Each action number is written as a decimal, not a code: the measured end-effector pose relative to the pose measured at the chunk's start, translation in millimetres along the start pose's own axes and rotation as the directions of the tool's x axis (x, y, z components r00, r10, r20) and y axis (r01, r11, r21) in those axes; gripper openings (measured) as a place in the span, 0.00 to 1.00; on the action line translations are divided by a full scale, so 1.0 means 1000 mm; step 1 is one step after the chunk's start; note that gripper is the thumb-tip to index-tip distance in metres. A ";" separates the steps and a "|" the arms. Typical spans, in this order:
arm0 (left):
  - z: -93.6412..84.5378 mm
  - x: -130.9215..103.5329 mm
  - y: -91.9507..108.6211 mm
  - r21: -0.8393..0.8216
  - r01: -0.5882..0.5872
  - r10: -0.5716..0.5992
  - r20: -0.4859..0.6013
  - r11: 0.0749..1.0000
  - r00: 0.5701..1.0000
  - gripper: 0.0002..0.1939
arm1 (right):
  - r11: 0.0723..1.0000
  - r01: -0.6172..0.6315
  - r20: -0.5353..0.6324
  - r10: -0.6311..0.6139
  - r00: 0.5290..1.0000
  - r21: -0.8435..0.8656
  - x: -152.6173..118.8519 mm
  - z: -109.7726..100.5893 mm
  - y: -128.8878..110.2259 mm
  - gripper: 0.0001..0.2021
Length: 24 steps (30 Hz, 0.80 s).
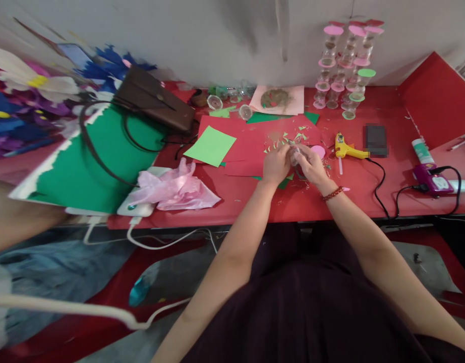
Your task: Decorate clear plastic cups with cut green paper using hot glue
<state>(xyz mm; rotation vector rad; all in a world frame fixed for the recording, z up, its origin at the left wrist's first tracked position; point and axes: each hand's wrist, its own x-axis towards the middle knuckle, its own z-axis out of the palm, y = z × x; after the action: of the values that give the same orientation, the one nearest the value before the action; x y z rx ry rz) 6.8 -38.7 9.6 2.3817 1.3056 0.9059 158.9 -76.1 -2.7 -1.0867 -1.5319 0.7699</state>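
Note:
Over the red paper (240,138) on the table, my left hand (277,164) and my right hand (310,164) meet, fingers closed together around a small clear object (294,155) that is mostly hidden. A pink disc (318,152) lies just beyond my right hand. Small green paper scraps (300,135) are scattered past my fingertips. To the left of my hands is a light green square of paper (211,146). A yellow glue gun (348,147) lies to the right of my right hand.
Stacked clear cups with pink and green discs (346,65) stand at the back. Brown bag (155,98), green sheet (100,156) and pink plastic (175,186) lie left; a purple power adapter (432,180) with cables sits right. Another person's arm (24,217) shows at the left edge.

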 end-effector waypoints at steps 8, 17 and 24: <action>0.006 0.004 -0.005 -0.189 -0.007 0.003 -0.024 0.982 1.000 0.11 | 1.000 0.010 -0.118 -0.009 0.993 0.006 0.000 0.002 -0.006 0.29; 0.016 0.009 -0.011 -0.673 0.032 -0.043 0.000 0.739 0.999 0.28 | 0.991 -0.087 -0.130 0.100 0.986 0.105 0.005 0.000 -0.007 0.30; 0.011 0.005 -0.010 -0.317 -0.061 0.055 -0.029 0.947 0.998 0.17 | 0.987 -0.043 -0.147 0.020 0.989 -0.158 -0.001 -0.001 -0.012 0.26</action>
<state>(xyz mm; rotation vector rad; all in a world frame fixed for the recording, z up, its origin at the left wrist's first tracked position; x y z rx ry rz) 9.2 -28.4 -2.1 2.1732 1.0105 1.0693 157.4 -82.0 7.7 -1.2611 -1.4747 0.5829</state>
